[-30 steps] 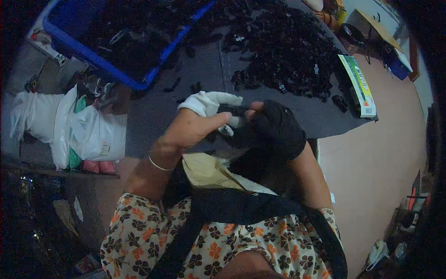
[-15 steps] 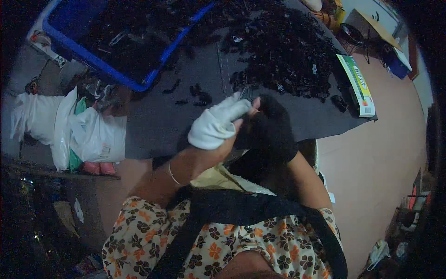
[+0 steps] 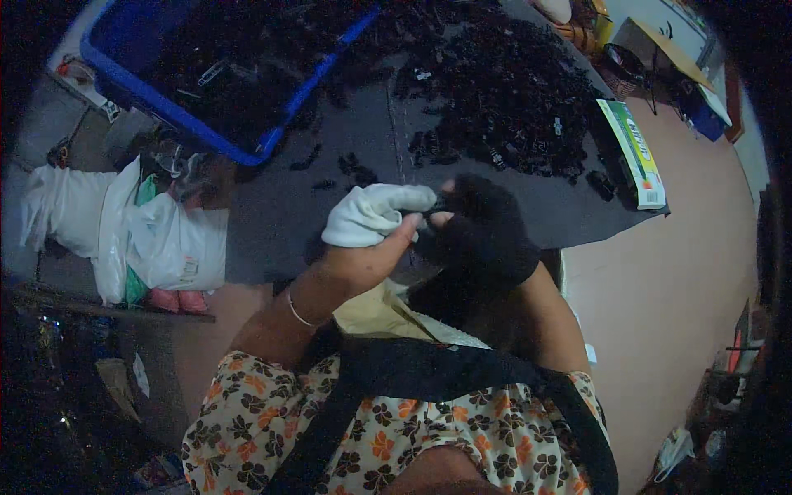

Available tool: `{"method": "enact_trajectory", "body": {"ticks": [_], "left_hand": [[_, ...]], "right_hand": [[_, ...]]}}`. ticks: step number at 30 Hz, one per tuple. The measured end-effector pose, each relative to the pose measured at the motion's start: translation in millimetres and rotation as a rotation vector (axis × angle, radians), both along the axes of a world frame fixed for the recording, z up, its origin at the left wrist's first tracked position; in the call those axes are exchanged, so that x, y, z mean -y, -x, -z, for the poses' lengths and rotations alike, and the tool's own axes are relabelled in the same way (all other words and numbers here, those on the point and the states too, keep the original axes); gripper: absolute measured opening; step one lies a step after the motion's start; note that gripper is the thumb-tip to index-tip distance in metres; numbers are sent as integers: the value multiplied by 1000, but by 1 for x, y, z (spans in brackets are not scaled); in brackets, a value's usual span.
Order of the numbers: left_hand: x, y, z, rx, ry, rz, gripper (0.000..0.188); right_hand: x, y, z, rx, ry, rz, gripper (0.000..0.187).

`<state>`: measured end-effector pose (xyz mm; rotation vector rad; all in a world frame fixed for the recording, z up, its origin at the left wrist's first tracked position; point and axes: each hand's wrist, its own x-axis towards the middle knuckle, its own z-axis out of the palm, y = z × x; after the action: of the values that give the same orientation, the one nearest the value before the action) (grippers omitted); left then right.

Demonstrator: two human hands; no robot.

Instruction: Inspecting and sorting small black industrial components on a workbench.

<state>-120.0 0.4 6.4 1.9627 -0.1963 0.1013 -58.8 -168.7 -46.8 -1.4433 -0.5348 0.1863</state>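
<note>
Over the near edge of the grey-covered table (image 3: 280, 223), my two hands meet fingertip to fingertip. My left hand (image 3: 375, 219) wears a white glove with the thumb bare and is closed in a pinch. My right hand (image 3: 478, 223), in a black fingerless glove, is also closed, thumb and finger against the same spot. Between them is a small dark piece (image 3: 438, 203), mostly hidden, its kind too small to make out. Beyond the hands lies a wide heap of small black plastic pieces (image 3: 520, 107), with several loose ones (image 3: 355, 169) to its left.
A blue tub (image 3: 256, 153) with dark pieces in it stands at the far left. White plastic bags (image 3: 169, 247) sit at the left. A green and white box (image 3: 634, 157) lies along the table's right edge. Yellowish packaging (image 3: 379, 313) is below my hands.
My left hand has come back toward me and turned, its gloved fingers now pointing right. Thin grey shapes seen at its fingertips earlier no longer show. My right fingers have moved in against it.
</note>
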Motion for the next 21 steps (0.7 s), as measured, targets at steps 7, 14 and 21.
{"method": "enact_trajectory", "body": {"ticks": [7,14,21], "left_hand": [[-7,2,-1,122,-163,127,21],[-13,-8,-20,112,-310,287,28],[-88,-143,-9,245,-1051,-166,57]], "right_hand": [[2,1,-11,131,302,-30,29],[12,-6,-11,188,368,-157,37],[28,-15,-27,97,527,-109,19]]}}
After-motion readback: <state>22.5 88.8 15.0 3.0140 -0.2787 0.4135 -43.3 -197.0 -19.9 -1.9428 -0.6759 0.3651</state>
